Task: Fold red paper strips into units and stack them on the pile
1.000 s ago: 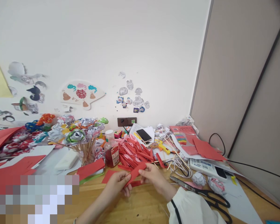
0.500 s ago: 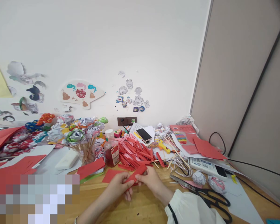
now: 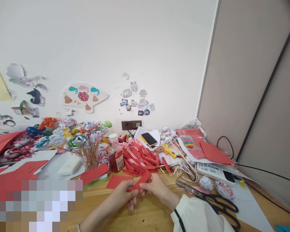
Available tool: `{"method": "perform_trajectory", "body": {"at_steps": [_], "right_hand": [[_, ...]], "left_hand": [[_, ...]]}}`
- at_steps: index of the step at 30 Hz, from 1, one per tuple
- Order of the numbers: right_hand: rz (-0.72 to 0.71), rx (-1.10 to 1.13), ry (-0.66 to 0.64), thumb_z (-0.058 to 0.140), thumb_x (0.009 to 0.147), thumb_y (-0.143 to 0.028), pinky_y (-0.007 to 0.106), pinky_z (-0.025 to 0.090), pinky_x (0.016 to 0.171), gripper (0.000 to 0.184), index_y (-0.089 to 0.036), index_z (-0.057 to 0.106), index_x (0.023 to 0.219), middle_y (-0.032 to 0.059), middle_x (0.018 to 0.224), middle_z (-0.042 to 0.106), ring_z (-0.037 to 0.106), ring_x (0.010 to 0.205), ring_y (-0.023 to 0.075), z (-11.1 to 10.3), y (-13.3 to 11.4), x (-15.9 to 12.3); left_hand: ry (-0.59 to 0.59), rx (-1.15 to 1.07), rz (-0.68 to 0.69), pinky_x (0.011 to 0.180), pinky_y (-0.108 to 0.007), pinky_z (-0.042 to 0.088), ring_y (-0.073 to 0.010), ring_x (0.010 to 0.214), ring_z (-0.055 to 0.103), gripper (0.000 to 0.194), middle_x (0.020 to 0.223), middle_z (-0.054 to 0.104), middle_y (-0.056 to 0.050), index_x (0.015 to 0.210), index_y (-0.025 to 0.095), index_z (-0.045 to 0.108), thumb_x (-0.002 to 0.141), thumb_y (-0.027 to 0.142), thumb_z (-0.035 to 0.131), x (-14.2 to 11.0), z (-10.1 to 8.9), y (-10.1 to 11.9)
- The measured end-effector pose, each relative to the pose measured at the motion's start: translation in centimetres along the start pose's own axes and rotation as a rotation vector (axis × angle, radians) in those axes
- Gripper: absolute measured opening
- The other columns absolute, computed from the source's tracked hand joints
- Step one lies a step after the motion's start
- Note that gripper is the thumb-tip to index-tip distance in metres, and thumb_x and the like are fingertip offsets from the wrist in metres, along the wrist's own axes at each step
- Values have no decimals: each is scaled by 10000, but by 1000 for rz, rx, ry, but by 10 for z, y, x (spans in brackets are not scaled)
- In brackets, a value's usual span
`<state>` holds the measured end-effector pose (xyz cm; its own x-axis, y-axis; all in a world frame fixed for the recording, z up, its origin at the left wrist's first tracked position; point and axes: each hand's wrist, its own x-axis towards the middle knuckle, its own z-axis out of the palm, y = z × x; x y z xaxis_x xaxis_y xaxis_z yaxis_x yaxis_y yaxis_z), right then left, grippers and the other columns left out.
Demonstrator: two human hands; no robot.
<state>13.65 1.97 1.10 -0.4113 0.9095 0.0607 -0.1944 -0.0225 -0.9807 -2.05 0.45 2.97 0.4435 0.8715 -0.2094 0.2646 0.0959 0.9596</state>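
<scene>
A folded piece of red paper (image 3: 143, 180) is pinched between my two hands above the front of the wooden table. My left hand (image 3: 126, 193) grips its lower left end, thumb on top. My right hand (image 3: 154, 186) holds it from the right, its thumb pressed on the paper's face. Just behind my left hand lies a flat red sheet (image 3: 118, 181). Beyond the hands rises a heap of folded red and pink paper strips (image 3: 140, 156), beside a bottle of red liquid (image 3: 116, 158).
Large black-handled scissors (image 3: 207, 196) lie right of my right arm, near crumpled paper balls (image 3: 206, 183). A yellow glue gun (image 3: 170, 151), a phone (image 3: 149, 139) and thin sticks lie farther back. Paper flowers (image 3: 78, 140) crowd the left, behind a white box (image 3: 69, 165).
Both hands keep hold of the red paper. My fingers and the paper have shifted only slightly; the things on the table stay where they were.
</scene>
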Motion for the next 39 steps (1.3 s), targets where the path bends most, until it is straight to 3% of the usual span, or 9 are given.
{"method": "perform_trajectory", "body": {"at_steps": [6,13,20,26,32,36,39], "right_hand": [[9,-106,108,664,554,-440,226,414,481,368,-89,588,639,30,537,597,532,454,106,-13,-8,5],[-13,-203,30,637,580,-458,226,408,451,367,-99,561,600,0,482,553,497,410,93,-7,0,4],[9,-228,53,636,576,-472,211,386,427,377,-107,542,586,-7,461,541,483,391,85,-8,-5,2],[20,-192,96,640,555,-493,221,386,443,399,-110,546,608,-1,472,554,489,403,94,-12,-8,4],[15,-158,46,642,566,-482,214,378,436,389,-106,552,604,3,475,560,489,396,91,-15,-7,5],[19,-120,-77,583,638,-491,215,390,451,394,-98,563,619,22,500,579,510,414,95,-18,-11,2],[8,-121,-65,588,634,-486,206,387,450,384,-105,544,605,11,492,571,495,404,84,-20,-13,1]], "left_hand": [[-23,10,-12,370,-204,377,-102,341,510,385,424,560,44,703,153,475,592,509,567,-4,0,6],[5,94,38,358,-184,324,-98,336,497,402,398,552,33,641,157,465,623,557,502,-1,5,4],[-18,171,-1,331,-175,292,-64,317,429,376,471,557,39,667,154,484,595,518,545,-5,2,8],[77,248,-35,295,-160,179,-31,265,275,361,338,390,108,591,167,446,617,516,532,-7,-5,9],[-67,214,-61,315,-166,271,-54,302,375,361,394,473,83,626,171,449,578,504,579,-10,-6,10],[-112,182,-46,319,-167,288,-53,293,391,344,391,496,72,598,172,437,595,483,583,-13,-8,12],[-134,163,-51,316,-163,289,-51,286,400,341,395,507,67,579,171,433,596,469,596,-13,-10,12]]}}
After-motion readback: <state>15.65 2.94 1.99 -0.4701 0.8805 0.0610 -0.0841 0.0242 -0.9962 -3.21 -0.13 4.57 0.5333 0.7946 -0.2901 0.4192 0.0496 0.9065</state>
